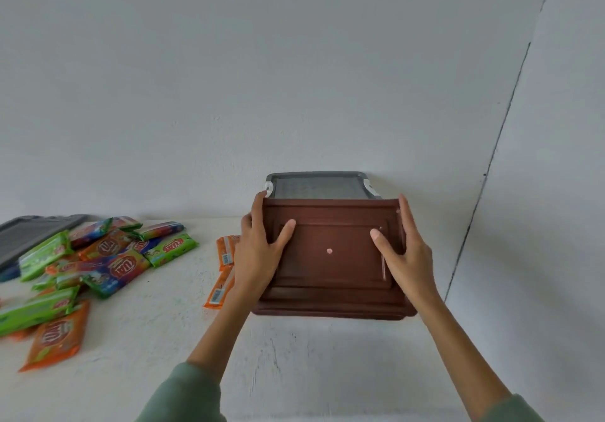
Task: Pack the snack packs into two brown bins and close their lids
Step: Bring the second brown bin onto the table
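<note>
A brown bin (330,258) is lifted off the white table (294,356), its flat brown face with a small pink dot turned toward me. My left hand (258,258) grips its left side and my right hand (404,258) grips its right side, thumbs on the face. A grey lid (317,186) with white clips shows just behind the bin's top edge, against the wall. Several green, orange and blue snack packs (98,258) lie heaped on the table at the left. The bin's inside is hidden.
Two orange packs (222,277) lie right beside my left wrist. A second grey lid (29,235) rests at the far left behind the heap. A white wall stands close behind the table, and a corner runs down the right.
</note>
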